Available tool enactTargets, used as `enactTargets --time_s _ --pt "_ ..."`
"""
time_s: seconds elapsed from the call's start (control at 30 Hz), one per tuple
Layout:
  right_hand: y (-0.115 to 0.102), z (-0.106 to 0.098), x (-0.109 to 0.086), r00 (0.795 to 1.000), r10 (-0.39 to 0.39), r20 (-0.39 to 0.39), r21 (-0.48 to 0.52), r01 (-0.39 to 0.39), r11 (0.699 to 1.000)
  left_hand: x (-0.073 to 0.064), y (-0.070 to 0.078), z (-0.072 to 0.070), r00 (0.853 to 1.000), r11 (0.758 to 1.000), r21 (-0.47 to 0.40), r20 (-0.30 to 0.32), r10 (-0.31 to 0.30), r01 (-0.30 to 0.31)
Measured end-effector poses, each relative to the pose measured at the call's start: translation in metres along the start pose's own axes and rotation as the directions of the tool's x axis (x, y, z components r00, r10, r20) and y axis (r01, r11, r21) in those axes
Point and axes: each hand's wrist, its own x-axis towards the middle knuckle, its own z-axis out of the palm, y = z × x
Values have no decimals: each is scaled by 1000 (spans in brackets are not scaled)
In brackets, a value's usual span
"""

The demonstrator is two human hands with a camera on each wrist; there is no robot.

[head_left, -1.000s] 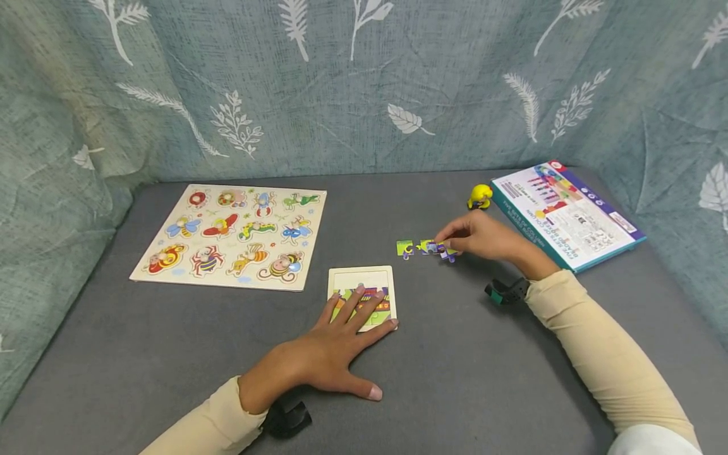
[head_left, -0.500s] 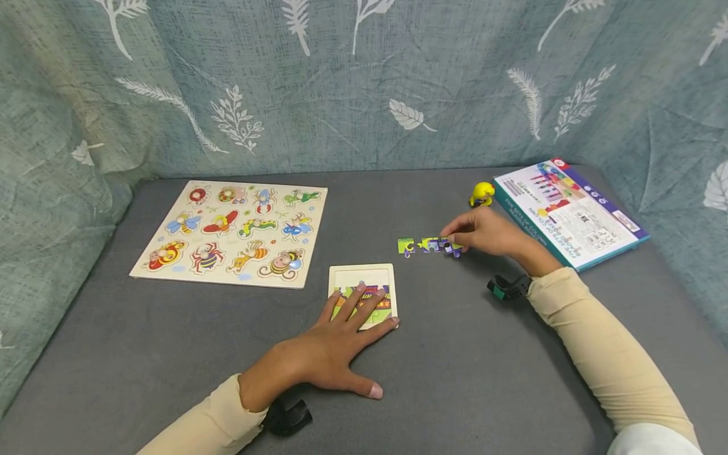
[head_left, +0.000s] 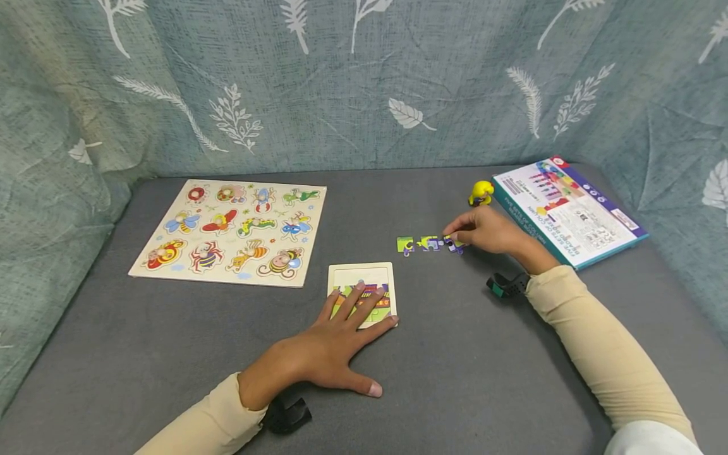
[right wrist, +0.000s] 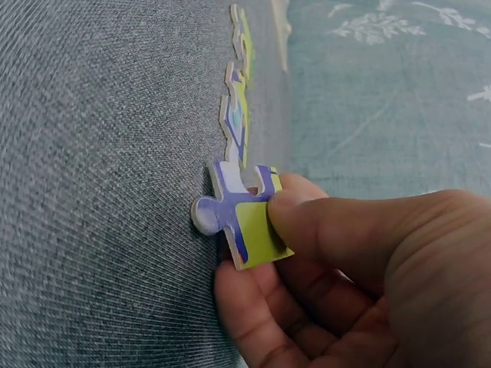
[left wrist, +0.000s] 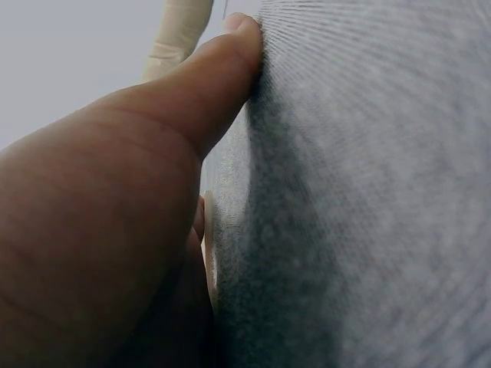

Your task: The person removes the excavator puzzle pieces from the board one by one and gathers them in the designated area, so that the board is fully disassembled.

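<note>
My left hand (head_left: 330,354) lies spread, its straight fingers resting on a small puzzle tray (head_left: 361,268) whose lower part holds joined green, orange and purple pieces. The fingers cover some of that picture. Farther right, my right hand (head_left: 491,232) pinches a green and purple jigsaw piece (right wrist: 253,222) between thumb and fingers; in the right wrist view the piece is tilted up off the cloth. Just left of it lie a middle puzzle piece (head_left: 428,243) and a green puzzle piece (head_left: 406,245), in a row. The left wrist view shows mostly the thumb (left wrist: 207,84) against grey cloth.
A wooden insect puzzle board (head_left: 230,234) lies at the back left. Behind my right hand stands a small yellow toy (head_left: 481,192), beside a flat boxed set (head_left: 574,215). A patterned curtain (head_left: 364,95) hangs along the table's far edge.
My right hand has shifted slightly right with the pinched jigsaw piece, which now stands a little apart from the middle piece. The left hand stays on the tray.
</note>
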Motion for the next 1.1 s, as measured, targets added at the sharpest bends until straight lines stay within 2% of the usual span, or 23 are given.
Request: enactTargets --time_s 0.27,0.43,0.63,0.9,1.1 --pt "-1 -2 1 1000 -18 -7 26 18 1000 -1 0 -2 1000 1000 -1 -3 4 -4" --pt "1 -3 1 1000 -25 -7 5 25 1000 0 0 -2 1000 1000 -6 7 -2 2" --pt "5 -3 0 999 -33 -6 34 33 999 0 0 -1 1000 1000 -17 21 -11 12" --pt "1 -7 -5 999 -44 -23 78 46 996 0 1 -1 1000 1000 -8 7 -7 7" --pt "-2 -6 -3 998 -41 -46 45 43 998 -1 2 -1 1000 1000 -9 -11 -4 4"
